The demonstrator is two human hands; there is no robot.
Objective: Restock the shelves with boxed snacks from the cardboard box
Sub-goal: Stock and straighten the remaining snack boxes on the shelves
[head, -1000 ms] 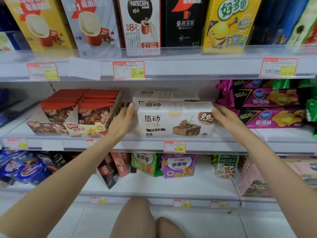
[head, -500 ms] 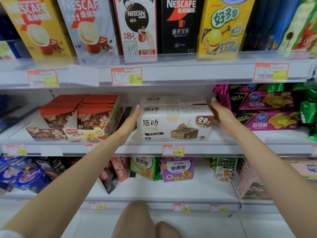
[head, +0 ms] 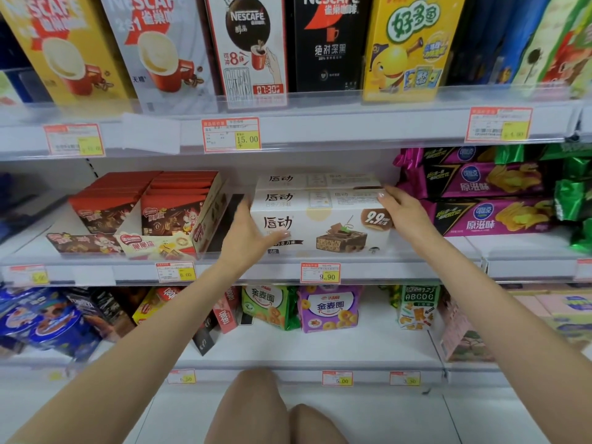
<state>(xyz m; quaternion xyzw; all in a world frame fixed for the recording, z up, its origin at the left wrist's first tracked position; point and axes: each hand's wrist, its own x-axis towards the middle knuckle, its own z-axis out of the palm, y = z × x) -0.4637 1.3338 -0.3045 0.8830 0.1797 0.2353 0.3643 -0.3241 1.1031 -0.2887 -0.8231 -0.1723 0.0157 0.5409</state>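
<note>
The white chocolate-wafer box (head: pixel 320 219) sits at the front of the middle shelf (head: pixel 416 261), just above the 9.90 price tag (head: pixel 320 272). The person's left hand (head: pixel 246 235) clasps its left end, thumb across the front face, and the right hand (head: pixel 405 216) grips its upper right corner. To finish well, I'd judge both hands should square it against the identical box (head: pixel 317 180) behind, printed face forward, clear of the red display carton (head: pixel 179 203) and the purple crisp packs (head: pixel 490 216).

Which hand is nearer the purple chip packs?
Right. The right hand holds the white box beside the purple chip packs; the left hand holds its far end.
</note>
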